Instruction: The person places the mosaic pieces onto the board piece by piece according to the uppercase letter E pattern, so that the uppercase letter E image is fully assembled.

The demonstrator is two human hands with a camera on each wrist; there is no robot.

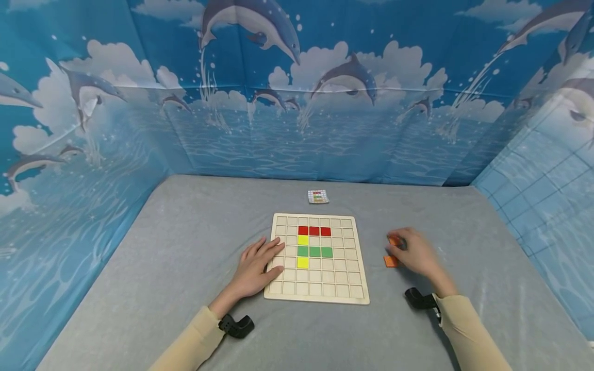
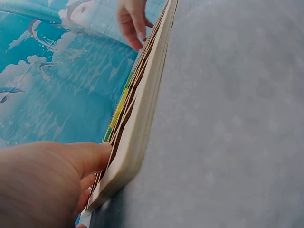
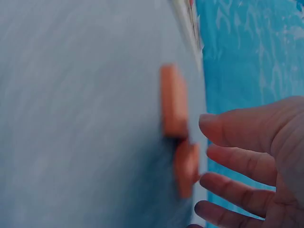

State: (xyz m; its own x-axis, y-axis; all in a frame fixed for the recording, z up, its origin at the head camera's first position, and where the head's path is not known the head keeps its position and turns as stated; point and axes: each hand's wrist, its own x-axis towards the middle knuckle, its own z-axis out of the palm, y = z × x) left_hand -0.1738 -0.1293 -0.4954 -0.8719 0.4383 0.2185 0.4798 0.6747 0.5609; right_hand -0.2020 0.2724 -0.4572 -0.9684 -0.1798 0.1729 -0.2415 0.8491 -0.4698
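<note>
A blue backdrop (image 1: 297, 139), printed with leaping dolphins (image 1: 274, 21), pale clouds (image 1: 394, 64) and rippling water (image 1: 209, 147), hangs behind the worktop (image 1: 209, 216) and along its left and right sides, creased in places, with a grid (image 1: 540, 193) of square lines low on the right. The worktop is grey and faintly mottled, its far edge close against the backdrop. Soft, fairly even light falls across both.

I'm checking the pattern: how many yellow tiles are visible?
2: one yellow tile between the leftmost red tile and green tile, another below that green tile. The left hand may hide more.
</note>
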